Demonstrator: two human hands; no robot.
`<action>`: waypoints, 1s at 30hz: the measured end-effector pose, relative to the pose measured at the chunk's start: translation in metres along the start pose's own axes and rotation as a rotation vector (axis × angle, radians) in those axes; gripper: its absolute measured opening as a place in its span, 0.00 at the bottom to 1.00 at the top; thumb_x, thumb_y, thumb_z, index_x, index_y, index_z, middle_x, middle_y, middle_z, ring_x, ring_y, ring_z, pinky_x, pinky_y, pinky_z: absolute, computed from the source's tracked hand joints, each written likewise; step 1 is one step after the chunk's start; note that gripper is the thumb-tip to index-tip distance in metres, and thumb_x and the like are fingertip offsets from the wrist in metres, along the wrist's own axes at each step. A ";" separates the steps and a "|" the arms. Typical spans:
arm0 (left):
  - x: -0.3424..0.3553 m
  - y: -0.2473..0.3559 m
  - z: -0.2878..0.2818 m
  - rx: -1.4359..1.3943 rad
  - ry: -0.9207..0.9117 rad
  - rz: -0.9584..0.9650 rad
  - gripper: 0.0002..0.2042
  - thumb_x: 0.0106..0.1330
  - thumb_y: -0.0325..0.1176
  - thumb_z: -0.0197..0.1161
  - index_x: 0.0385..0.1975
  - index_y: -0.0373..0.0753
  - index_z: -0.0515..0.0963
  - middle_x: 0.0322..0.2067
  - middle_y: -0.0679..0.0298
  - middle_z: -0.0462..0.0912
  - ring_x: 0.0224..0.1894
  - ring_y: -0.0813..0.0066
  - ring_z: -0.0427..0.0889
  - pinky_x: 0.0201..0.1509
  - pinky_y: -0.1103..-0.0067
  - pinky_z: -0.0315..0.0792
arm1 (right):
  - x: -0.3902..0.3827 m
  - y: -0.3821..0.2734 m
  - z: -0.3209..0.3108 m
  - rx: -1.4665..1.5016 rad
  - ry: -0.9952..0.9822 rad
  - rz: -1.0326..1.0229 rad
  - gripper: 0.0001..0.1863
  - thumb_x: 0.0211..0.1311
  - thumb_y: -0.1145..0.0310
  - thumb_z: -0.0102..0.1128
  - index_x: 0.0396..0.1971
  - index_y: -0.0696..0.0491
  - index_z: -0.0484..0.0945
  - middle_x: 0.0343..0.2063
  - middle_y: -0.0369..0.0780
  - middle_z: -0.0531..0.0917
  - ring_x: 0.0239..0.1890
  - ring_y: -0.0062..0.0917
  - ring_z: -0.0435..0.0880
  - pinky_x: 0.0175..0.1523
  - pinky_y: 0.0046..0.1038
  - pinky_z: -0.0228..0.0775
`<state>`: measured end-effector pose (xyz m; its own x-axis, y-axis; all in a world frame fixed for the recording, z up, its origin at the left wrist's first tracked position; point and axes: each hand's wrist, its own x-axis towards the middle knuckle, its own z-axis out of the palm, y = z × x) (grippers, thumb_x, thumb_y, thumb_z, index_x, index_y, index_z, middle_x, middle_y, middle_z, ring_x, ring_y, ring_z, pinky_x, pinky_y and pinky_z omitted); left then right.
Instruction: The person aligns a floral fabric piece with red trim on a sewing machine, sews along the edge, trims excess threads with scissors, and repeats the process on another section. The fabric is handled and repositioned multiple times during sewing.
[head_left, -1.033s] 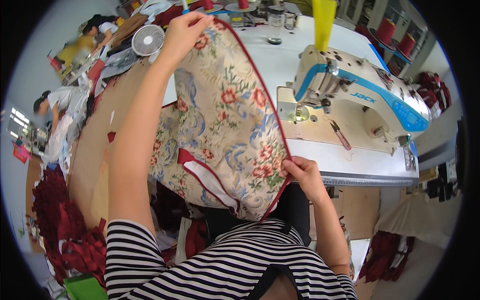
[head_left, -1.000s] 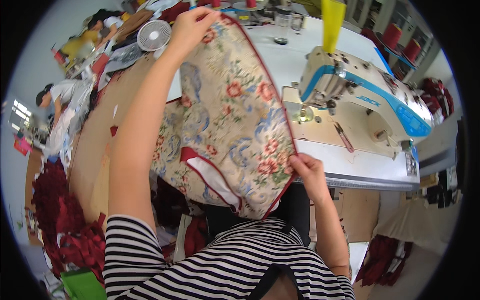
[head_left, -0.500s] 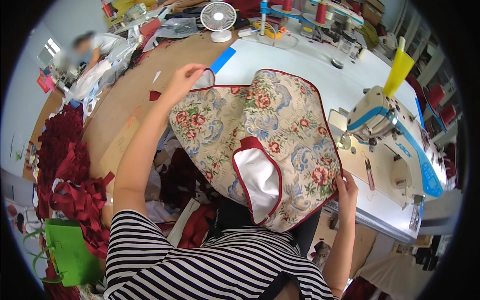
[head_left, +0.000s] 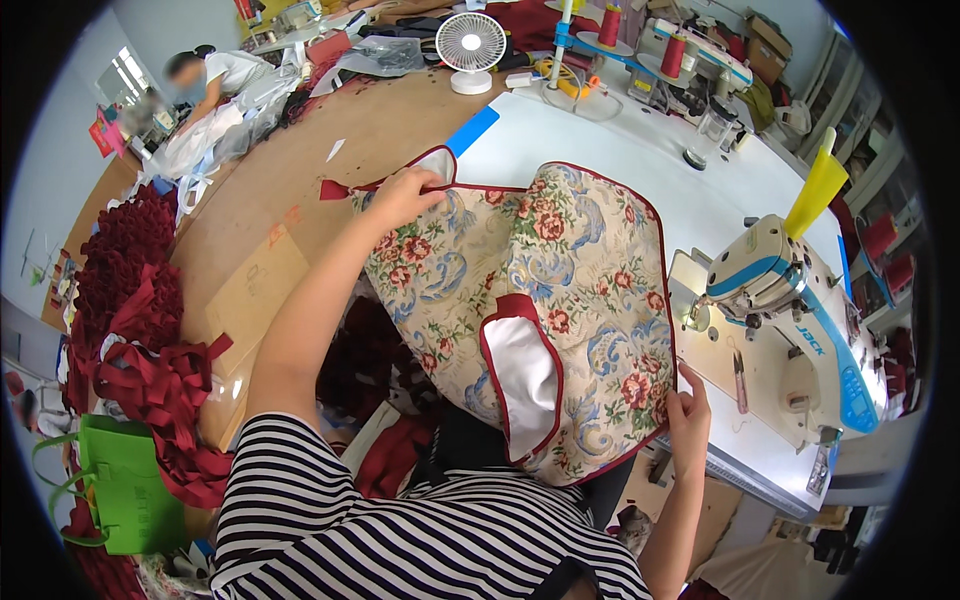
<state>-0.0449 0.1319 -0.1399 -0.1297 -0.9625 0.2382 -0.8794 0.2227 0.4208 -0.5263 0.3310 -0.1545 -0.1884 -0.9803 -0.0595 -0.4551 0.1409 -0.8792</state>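
Observation:
A quilted-looking floral fabric piece (head_left: pixel 620 290) with dark red binding lies across my lap and the table's edge. Its pattern shows red roses and blue scrolls on beige. Near its upper left corner, where a bit of white underside turns up, my left hand (head_left: pixel 405 198) has its fingers bent on the cloth. At the lower right bound edge, my right hand (head_left: pixel 688 420) pinches the fabric between thumb and fingers. In the middle a bound edge folds back, baring white lining (head_left: pixel 522 375) below a short red binding tab (head_left: pixel 516 306).
A white and blue sewing machine (head_left: pixel 780 290) stands to the right, with red-handled thread snips (head_left: pixel 740 382) beside it. A small white fan (head_left: pixel 470 50) is at the back. Dark red strips (head_left: pixel 150 380) and a green bag (head_left: pixel 130 485) are at left. Another person (head_left: pixel 215 80) sits far left.
My left hand has come down from the raised corner onto the cloth beside it. My right hand stays at the lower right edge. The whole view has shifted slightly.

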 end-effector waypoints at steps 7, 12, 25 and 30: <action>-0.026 0.106 -0.014 0.137 0.295 0.576 0.05 0.61 0.37 0.58 0.30 0.44 0.76 0.29 0.67 0.75 0.29 0.71 0.79 0.30 0.76 0.72 | -0.001 -0.074 0.017 -0.146 0.103 -0.502 0.23 0.57 0.83 0.53 0.55 0.55 0.71 0.49 0.42 0.74 0.35 0.20 0.77 0.35 0.22 0.72; -0.054 0.182 0.002 0.270 0.284 0.840 0.07 0.58 0.39 0.61 0.25 0.44 0.74 0.25 0.69 0.73 0.25 0.76 0.76 0.27 0.79 0.70 | 0.020 -0.148 0.067 -0.007 -0.326 -0.702 0.39 0.53 0.83 0.58 0.66 0.49 0.56 0.64 0.45 0.61 0.33 0.26 0.79 0.35 0.24 0.75; -0.025 0.120 -0.118 0.166 -0.209 0.608 0.16 0.55 0.46 0.66 0.21 0.38 0.75 0.17 0.64 0.74 0.25 0.69 0.75 0.32 0.76 0.66 | 0.062 -0.082 0.064 0.256 -0.190 -0.334 0.10 0.62 0.67 0.59 0.33 0.61 0.79 0.22 0.34 0.77 0.23 0.16 0.73 0.30 0.21 0.67; -0.027 0.102 -0.131 -0.216 -0.337 0.246 0.11 0.59 0.39 0.64 0.26 0.37 0.78 0.22 0.66 0.77 0.25 0.79 0.71 0.31 0.80 0.65 | 0.071 -0.068 0.046 0.199 -0.195 -0.226 0.12 0.63 0.65 0.58 0.36 0.60 0.79 0.19 0.32 0.76 0.21 0.14 0.72 0.29 0.19 0.66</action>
<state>-0.0715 0.2013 0.0110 -0.4953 -0.8657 0.0718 -0.6927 0.4435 0.5688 -0.4685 0.2454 -0.1211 0.0765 -0.9943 0.0748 -0.2839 -0.0937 -0.9543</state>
